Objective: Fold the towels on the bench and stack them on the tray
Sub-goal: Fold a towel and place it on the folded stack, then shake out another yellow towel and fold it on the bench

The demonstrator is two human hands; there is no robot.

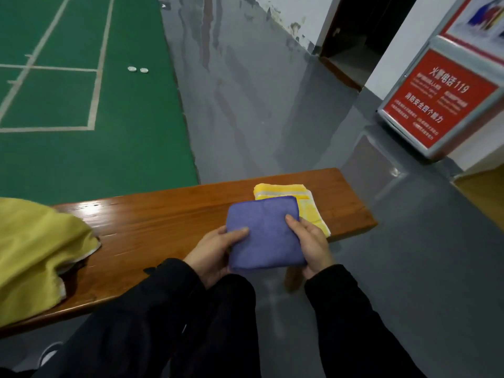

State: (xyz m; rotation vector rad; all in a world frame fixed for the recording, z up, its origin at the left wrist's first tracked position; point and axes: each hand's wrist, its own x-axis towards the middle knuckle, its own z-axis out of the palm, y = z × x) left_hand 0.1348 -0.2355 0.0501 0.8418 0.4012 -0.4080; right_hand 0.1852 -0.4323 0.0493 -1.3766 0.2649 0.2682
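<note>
A red wall sign (439,100) read "火警电话 119". Over the brown wooden bench (163,227), the left hand (215,252) and right hand (313,241) pinched a folded purple cloth towel (264,236) at its sides, thumbs on top, overlapping a folded yellow striped towel (305,197).

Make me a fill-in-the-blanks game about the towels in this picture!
1. Both hands hold a folded ____ towel.
2. Behind it, a folded yellow and white towel lies on the brown wooden ____.
3. The unfolded yellow-green towel lies toward the bench's ____ end.

Missing words: purple; bench; left
</note>
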